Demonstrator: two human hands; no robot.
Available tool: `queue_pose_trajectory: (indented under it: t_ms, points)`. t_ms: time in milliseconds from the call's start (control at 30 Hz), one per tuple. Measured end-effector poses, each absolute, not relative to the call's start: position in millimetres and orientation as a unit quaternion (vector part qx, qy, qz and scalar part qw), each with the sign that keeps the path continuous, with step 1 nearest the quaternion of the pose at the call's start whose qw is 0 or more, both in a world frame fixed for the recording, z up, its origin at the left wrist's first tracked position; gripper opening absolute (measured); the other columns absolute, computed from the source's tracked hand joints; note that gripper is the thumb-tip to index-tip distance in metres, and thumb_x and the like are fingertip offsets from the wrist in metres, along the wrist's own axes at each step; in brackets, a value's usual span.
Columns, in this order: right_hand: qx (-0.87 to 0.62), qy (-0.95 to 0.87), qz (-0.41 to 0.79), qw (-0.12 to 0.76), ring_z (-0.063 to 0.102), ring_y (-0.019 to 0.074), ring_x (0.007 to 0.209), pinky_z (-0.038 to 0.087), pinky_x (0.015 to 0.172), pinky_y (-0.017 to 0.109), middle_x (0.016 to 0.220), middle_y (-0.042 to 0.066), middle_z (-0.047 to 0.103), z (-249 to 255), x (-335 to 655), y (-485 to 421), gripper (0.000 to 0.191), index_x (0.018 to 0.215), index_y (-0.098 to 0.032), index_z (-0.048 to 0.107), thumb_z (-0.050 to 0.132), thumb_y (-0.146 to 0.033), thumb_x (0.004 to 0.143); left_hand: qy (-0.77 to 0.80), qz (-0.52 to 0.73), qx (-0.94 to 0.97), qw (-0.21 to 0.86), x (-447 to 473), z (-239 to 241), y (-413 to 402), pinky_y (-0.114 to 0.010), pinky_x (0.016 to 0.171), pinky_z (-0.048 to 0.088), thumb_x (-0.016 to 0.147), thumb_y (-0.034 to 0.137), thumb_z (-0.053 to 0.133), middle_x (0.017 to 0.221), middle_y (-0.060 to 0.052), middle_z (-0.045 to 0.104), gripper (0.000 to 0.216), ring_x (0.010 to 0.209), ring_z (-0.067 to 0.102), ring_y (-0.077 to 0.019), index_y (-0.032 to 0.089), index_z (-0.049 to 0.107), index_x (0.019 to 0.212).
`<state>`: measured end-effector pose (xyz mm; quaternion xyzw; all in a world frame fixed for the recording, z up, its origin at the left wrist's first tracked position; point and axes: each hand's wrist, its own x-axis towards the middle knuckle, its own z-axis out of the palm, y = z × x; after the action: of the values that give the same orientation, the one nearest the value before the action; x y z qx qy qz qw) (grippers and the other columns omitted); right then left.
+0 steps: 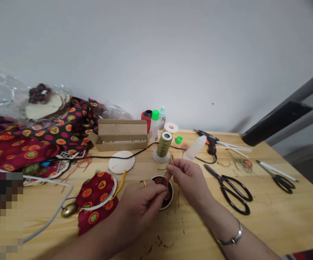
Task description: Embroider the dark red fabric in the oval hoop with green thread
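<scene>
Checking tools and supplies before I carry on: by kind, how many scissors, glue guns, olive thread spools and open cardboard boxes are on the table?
Scissors: 2
Glue gun: 1
Olive thread spool: 1
Open cardboard box: 1
Total: 5

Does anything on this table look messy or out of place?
A tangle of thread lies between the glue gun and the small scissors, and dark scraps litter the near side of the table; both look like stray leftovers. Nothing appears clearly broken.
</scene>
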<state>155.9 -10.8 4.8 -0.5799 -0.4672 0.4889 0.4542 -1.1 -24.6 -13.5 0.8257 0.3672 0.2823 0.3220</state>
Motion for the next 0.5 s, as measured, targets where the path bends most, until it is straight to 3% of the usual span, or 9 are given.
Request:
queue_pose_trajectory:
  t_ms: [233, 367, 500]
  points:
    - [-0.521, -0.387, 0.605, 0.461, 0.031, 0.0026, 0.036, 0.021, 0.038, 0.017, 0.048, -0.002, 0.059, 5.2, 153.3, -13.0, 0.017, 0.062, -0.015, 0.051, 0.058, -0.027, 0.071, 0.303, 0.247, 0.900, 0.194, -0.8, -28.3, -23.6, -0.024, 0.052, 0.034, 0.085, 0.013, 0.041, 0.066, -0.002, 0.060, 0.023, 0.056, 0.052, -0.0122, 0.018, 0.062, 0.092]
    - [-0.504, -0.379, 0.616, 0.472, 0.030, 0.0023, 0.036, 0.019, 0.037, 0.017, 0.043, -0.006, 0.051, 5.7, 152.2, -14.8, 0.020, 0.062, -0.015, 0.049, 0.061, -0.029, 0.070, 0.281, 0.261, 0.901, 0.200, 1.2, -24.3, -22.9, -0.024, 0.056, 0.038, 0.083, 0.011, 0.042, 0.069, -0.003, 0.061, 0.024, 0.061, 0.054, -0.0130, 0.019, 0.062, 0.092]
    - [-0.509, -0.396, 0.599, 0.474, 0.031, 0.0028, 0.037, 0.020, 0.038, 0.017, 0.043, -0.007, 0.047, 5.3, 151.7, -15.4, 0.018, 0.062, -0.015, 0.050, 0.061, -0.027, 0.070, 0.289, 0.288, 0.881, 0.240, -0.7, -6.7, -25.7, -0.030, 0.073, 0.042, 0.078, 0.009, 0.046, 0.082, -0.005, 0.061, 0.020, 0.078, 0.055, -0.0168, 0.019, 0.062, 0.084]
